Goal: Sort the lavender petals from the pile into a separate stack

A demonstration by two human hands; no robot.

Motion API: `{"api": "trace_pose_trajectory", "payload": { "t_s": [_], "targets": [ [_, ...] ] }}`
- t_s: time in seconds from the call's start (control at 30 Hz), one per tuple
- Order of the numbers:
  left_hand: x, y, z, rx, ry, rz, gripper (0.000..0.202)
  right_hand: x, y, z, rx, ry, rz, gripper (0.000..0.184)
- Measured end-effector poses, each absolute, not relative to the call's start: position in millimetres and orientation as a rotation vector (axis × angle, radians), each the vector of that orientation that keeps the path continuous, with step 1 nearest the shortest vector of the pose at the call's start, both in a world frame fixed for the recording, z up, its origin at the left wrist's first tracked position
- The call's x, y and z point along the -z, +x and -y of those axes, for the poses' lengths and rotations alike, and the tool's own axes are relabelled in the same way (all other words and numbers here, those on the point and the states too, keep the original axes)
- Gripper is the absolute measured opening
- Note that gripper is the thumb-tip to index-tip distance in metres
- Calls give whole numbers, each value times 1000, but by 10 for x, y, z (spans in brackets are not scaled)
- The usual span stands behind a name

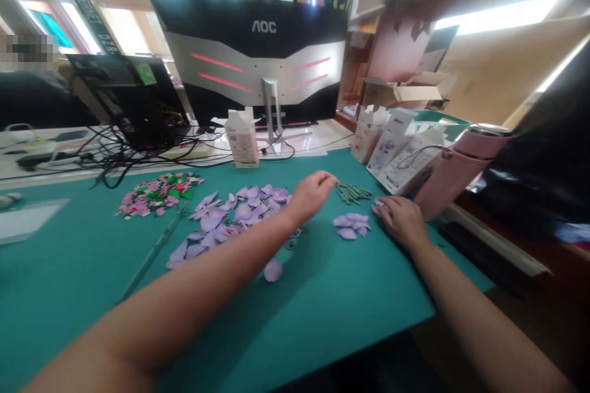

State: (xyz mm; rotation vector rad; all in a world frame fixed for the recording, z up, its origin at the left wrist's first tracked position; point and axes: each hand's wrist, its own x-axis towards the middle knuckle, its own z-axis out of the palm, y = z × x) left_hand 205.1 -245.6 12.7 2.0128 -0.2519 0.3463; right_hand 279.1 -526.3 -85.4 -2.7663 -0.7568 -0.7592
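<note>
The left hand (313, 196) hangs over a teal cutting mat (322, 319) on the bench, its fingers (328, 179) together and empty, between a wide spread of lilac petals (230, 221) and 1 bundle of green stems (353, 192) (too tightly bunched to count). The right hand (401, 221) rests its fingers (385, 207) together on 1 lilac petal (378, 207), just beside a group of 5 more petals (350, 225); whether they grip it, I cannot tell. 3 printed cartons (391, 144) and 1 pink flask (454, 169) stand just beyond.
</note>
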Motion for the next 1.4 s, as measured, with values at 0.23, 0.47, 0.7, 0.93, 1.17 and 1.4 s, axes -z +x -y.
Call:
{"api": "trace_pose_trajectory", "payload": {
  "t_s": [0.23,0.47,0.7,0.93,1.17,1.4],
  "targets": [
    [-535,1188,1146,-617,1767,15,33,799,2737,5174,1007,-2719,635,35],
    [-373,441,313,-647,1838,-285,49,404,2445,4286,941,-2495,808,30],
    [-299,79,55,-118,2363,-267,16,-86,2029,2974,430,-2245,1037,22],
    [-143,2,14,-34,2458,-197,19,-23,1145,2095,-174,-2102,1780,14],
    [69,15,-2,-184,1790,-277,15,216,796,1989,-232,-2098,2090,15],
    [148,37,38,-198,1361,-331,12,326,863,1930,-234,-2000,1967,15]
  ]
}}
